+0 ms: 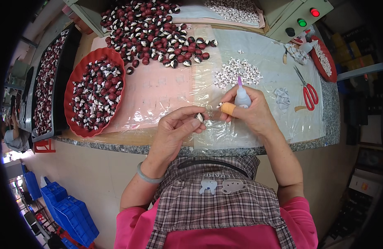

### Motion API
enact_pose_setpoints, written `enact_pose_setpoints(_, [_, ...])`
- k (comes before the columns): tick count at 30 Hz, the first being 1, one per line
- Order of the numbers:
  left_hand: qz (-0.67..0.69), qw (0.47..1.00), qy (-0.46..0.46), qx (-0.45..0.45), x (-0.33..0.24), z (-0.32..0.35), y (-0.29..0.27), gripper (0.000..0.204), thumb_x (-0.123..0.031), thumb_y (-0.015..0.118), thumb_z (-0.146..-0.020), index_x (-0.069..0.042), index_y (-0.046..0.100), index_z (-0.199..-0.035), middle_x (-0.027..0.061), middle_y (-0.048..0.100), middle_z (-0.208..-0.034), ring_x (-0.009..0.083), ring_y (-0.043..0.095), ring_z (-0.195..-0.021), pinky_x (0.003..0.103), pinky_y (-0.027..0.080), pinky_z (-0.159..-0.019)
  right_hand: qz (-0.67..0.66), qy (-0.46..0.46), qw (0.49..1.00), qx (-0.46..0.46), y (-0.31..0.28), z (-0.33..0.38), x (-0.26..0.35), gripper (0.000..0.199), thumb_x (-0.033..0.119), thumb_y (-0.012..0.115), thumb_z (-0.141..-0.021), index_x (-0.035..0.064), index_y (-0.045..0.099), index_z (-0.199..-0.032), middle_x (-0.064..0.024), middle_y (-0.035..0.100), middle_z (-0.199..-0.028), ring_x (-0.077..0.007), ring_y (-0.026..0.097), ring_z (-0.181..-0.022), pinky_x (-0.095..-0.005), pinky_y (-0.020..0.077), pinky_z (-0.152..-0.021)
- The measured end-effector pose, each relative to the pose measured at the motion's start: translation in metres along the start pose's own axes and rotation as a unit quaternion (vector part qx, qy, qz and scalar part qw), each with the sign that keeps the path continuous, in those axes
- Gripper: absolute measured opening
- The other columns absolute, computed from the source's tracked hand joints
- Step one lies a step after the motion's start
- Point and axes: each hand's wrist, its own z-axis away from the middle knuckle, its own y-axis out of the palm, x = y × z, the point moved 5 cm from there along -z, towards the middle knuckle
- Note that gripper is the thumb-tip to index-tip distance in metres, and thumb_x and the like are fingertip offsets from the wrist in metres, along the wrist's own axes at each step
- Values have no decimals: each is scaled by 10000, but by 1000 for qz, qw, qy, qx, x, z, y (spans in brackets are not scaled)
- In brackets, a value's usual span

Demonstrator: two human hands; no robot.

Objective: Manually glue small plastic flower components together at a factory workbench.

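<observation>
Between thumb and fingers, my left hand [177, 128] pinches a small round black-and-white piece [200, 117]. My right hand [254, 111] is closed around a translucent squeeze bottle [242, 98] with a purple nozzle, which points away from me. An orange finger cover [228, 108] sits on a digit of that hand, and a tiny white piece [219, 105] shows at its tip. Both hands are close together over the plastic-covered table. Just beyond the bottle lies a pile of small white pieces [235, 70].
Dark-red, black and white balls [158, 41] lie heaped at the back left. A red scalloped bowl [68, 99] and a black tray [71, 45] hold more at left. Red-handled scissors [310, 97], crumpled tissue [282, 98] and a red dish [332, 70] are at right.
</observation>
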Motion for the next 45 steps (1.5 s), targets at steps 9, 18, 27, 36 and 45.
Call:
enact_pose_setpoints(9, [-113, 993, 30, -20, 4, 0, 12, 295, -6, 596, -897, 16, 587, -1191, 77, 638, -1048, 116, 622, -867, 231, 506, -767, 11, 1, 998, -65, 13, 29, -16, 83, 15, 668, -826, -16, 650, -901, -39, 650, -790, -84, 604, -646, -219, 504, -580])
enact_pose_setpoints(18, [-168, 983, 77, -16, 1, 1, 20, 285, 21, 633, -850, 10, 629, -1135, 90, 638, -1034, 154, 638, -888, 246, 514, -780, 53, -19, 994, -90, 16, 32, -23, 68, 29, 681, -812, -1, 652, -866, -20, 649, -744, -55, 576, -622, -205, 466, -555])
enact_pose_setpoints(27, [-428, 875, 216, -72, -13, 8, 30, 229, 14, 651, -812, 5, 662, -1041, 145, 677, -989, 225, 668, -874, 299, 541, -762, 62, -55, 990, -117, 24, 36, -34, 52, -6, 658, -833, -12, 634, -879, -59, 657, -862, -62, 561, -614, -198, 464, -521])
enact_pose_setpoints(36, [-109, 988, 92, -62, -35, -37, -17, 243, 41, 507, -825, 15, 529, -1065, 78, 582, -997, 146, 590, -906, 277, 517, -734, 1, -55, 996, -63, 5, 33, -16, 265, 20, 659, -847, 32, 623, -1109, -5, 592, -832, -42, 513, -635, -185, 445, -543])
enact_pose_setpoints(45, [-694, 624, 347, -98, -80, -86, -21, 243, 48, 610, -730, -41, 607, -955, 122, 576, -963, 319, 545, -837, 390, 466, -753, 15, -28, 997, -73, -13, 43, -31, 255, -63, 567, -835, 14, 628, -1070, -47, 635, -912, -43, 534, -657, -187, 458, -561])
